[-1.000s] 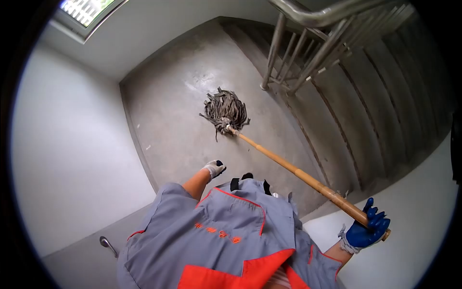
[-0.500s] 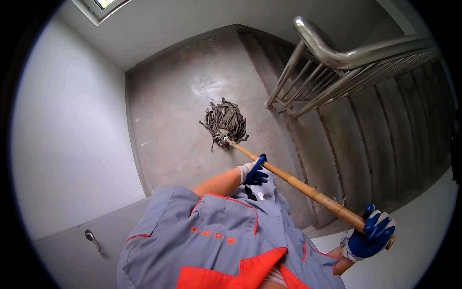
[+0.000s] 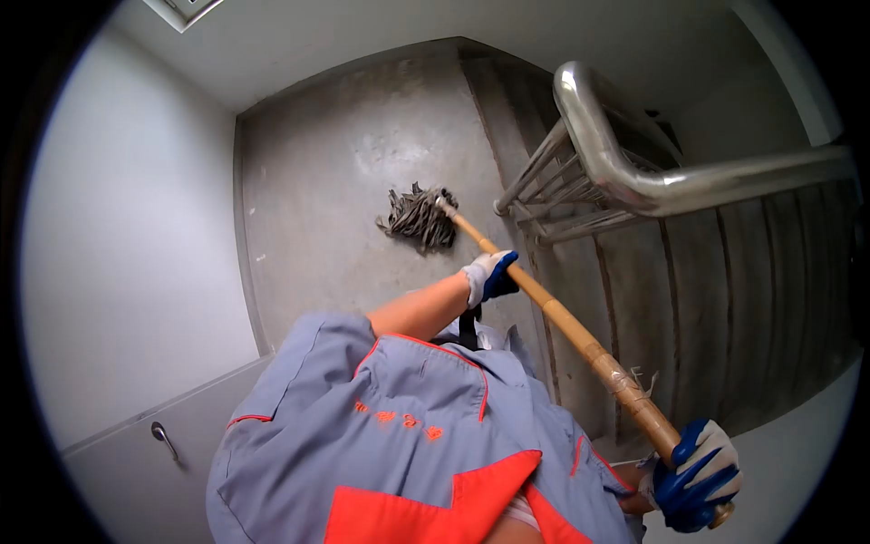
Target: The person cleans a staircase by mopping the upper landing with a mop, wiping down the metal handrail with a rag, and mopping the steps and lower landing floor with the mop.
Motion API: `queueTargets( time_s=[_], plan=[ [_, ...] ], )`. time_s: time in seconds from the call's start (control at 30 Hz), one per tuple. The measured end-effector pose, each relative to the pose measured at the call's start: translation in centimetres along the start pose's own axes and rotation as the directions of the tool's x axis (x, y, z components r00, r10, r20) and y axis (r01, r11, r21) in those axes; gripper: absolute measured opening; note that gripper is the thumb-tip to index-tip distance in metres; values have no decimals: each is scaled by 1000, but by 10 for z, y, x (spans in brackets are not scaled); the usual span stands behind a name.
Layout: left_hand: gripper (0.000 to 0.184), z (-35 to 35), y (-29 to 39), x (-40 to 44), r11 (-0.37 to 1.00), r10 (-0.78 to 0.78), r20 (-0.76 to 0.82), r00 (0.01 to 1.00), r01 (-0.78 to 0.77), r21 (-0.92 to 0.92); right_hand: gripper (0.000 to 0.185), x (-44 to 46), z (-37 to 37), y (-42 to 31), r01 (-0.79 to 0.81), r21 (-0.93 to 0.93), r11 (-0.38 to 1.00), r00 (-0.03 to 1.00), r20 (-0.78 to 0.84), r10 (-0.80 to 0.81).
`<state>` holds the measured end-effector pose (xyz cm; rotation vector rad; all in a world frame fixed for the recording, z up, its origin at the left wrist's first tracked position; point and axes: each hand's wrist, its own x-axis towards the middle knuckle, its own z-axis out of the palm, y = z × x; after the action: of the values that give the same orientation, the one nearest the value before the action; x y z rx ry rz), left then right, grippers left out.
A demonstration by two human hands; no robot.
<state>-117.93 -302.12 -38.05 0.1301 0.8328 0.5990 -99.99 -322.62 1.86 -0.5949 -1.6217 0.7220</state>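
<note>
A mop [image 3: 580, 337] with a long bamboo handle runs diagonally across the view. Its grey strip head [image 3: 417, 219] rests on the concrete landing floor, the strands trailing to the left. My left hand [image 3: 496, 275], in a white and blue coated glove, is closed round the lower part of the handle. Near the handle's top end, my right hand [image 3: 698, 476] in a matching glove is wrapped round it, with the tip sticking out below. Clear tape is wound round the handle a little above the right hand.
Stairs [image 3: 652, 299] drop away on the right, beside a thick metal handrail [image 3: 625, 181] with bars. A white wall [image 3: 136, 227] bounds the landing on the left. A door with a lever handle [image 3: 163, 442] stands at lower left, and a window [image 3: 186, 9] shows at the top.
The mop head has swung, its collar now at the upper right of the strands. My left hand has moved up and right with the handle; the right hand has shifted slightly down.
</note>
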Motion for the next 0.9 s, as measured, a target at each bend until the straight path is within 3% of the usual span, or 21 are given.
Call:
queueTargets(
  time_s=[0.07, 0.13, 0.2, 0.23, 0.27, 0.3, 0.37, 0.43, 0.47, 0.57, 0.6, 0.63, 0.7, 0.73, 0.77, 0.8, 0.83, 0.87, 0.9],
  plan=[
    [32, 1, 27, 12, 939, 241, 136, 961, -266, 219, 22, 21, 29, -6, 79, -39, 996, 997, 20, -78],
    [27, 52, 76, -46, 994, 110, 58, 992, -110, -5, 25, 37, 49, 1, 127, -64, 990, 992, 32, -125],
    [24, 43, 96, -30, 966, 227, 113, 967, -238, 102, 22, 45, 47, 28, 123, -7, 992, 983, 136, -121],
    [22, 51, 108, -20, 989, 147, 68, 987, -146, -25, 23, 48, 34, 47, 99, 50, 994, 971, 212, -107],
    [21, 58, 120, -10, 985, 67, 21, 998, -62, -160, 21, 52, 55, 52, 16, -97, 995, 994, 105, -6],
    [21, 53, 136, -14, 987, 58, 30, 998, -53, -154, 23, 60, 60, 71, 30, -86, 996, 970, 244, -8],
    [23, 33, 164, -21, 991, 23, 40, 999, -18, -132, 26, 71, 115, 83, -203, -254, 946, 976, 25, 216],
    [22, 7, 189, -3, 998, -57, 71, 996, 58, -17, 33, 92, 147, 113, -281, -343, 896, 957, -31, 288],
    [22, 21, 170, 36, 994, -109, 56, 992, 107, 38, 38, 86, 132, 125, -321, -346, 882, 947, -129, 294],
    [25, 0, 182, 55, 966, -238, 286, 928, 257, -32, 53, 79, 140, 139, -385, -301, 872, 829, -528, 183],
    [29, 14, 198, 41, 946, -324, 188, 927, 320, 52, 64, 82, 147, 133, -413, -308, 857, 776, -612, 154],
    [35, 21, 200, 44, 952, -306, 153, 940, 297, 78, 63, 95, 163, 125, -410, -268, 872, 642, -763, 68],
    [36, 29, 210, 52, 908, -418, 56, 907, 415, 54, 58, 98, 157, 100, -428, -106, 898, 646, -731, 221],
    [36, 30, 207, 54, 892, -452, 42, 891, 451, 39, 42, 107, 165, 92, -723, -197, 662, 487, -825, 287],
    [37, 32, 202, 58, 878, -479, 27, 877, 478, 22, 28, 117, 178, 92, -837, -368, 406, 509, -796, 327],
    [29, 27, 190, 69, 861, -508, 9, 861, 508, 4, 27, 113, 180, 92, -941, -304, 148, 337, -869, 361],
    [22, 8, 169, 87, 864, -503, 140, 853, 500, 54, 27, 98, 178, 89, -970, -215, -110, 164, -921, 353],
    [8, 1, 163, 92, 828, -554, 130, 823, 527, 194, 30, 59, 167, 68, -924, -225, -308, 46, -868, 494],
    [8, 2, 165, 85, 797, -604, 101, 790, 600, 71, 35, 30, 152, 56, -833, -269, -484, -92, -795, 600]
  ],
)
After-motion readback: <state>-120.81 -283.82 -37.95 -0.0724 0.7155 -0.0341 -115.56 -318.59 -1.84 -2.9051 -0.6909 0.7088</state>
